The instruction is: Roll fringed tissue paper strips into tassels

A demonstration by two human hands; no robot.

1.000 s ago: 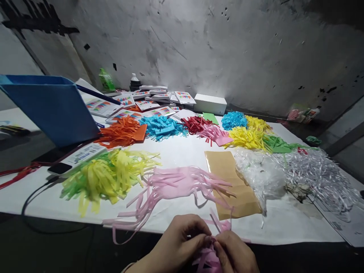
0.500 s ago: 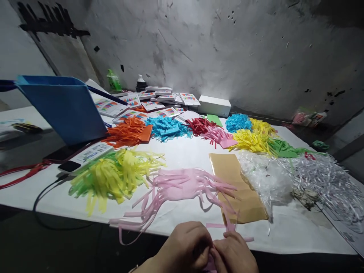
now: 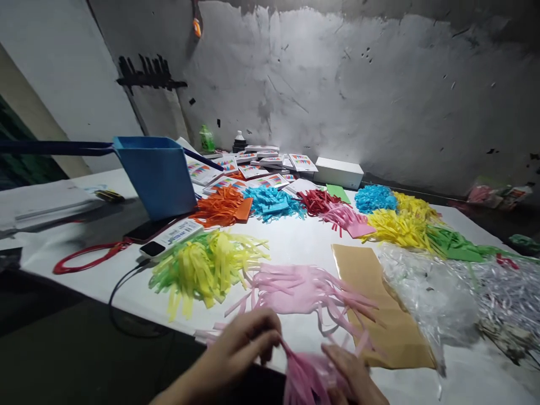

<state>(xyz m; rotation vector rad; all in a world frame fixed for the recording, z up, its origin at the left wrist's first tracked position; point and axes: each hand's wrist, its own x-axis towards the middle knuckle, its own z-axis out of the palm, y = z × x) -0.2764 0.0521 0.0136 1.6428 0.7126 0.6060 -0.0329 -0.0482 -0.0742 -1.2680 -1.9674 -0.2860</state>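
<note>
At the bottom edge my left hand [image 3: 247, 340] is closed, pinching the top of a pink fringed paper tassel [image 3: 306, 377]. My right hand [image 3: 352, 374] curls around the tassel's lower strips from the right. Just beyond them a flat pile of pink cut-paper fringe [image 3: 301, 289] lies on the white table sheet [image 3: 304, 239]. To its left sits a yellow-green fringe pile [image 3: 202, 267], to its right a tan paper sheet [image 3: 379, 306].
A blue box-shaped scoop [image 3: 158, 174] stands at the back left, with a phone [image 3: 152, 247], a red cord [image 3: 88, 259] and a black cable [image 3: 122, 281] near it. Orange, blue, red, pink, yellow and green fringe piles line the back. Clear plastic [image 3: 426, 287] and silver shreds [image 3: 512, 292] fill the right.
The view has swung right and up, so the table shifted left. My hands have drawn apart, and the pink tassel now hangs stretched between them.
</note>
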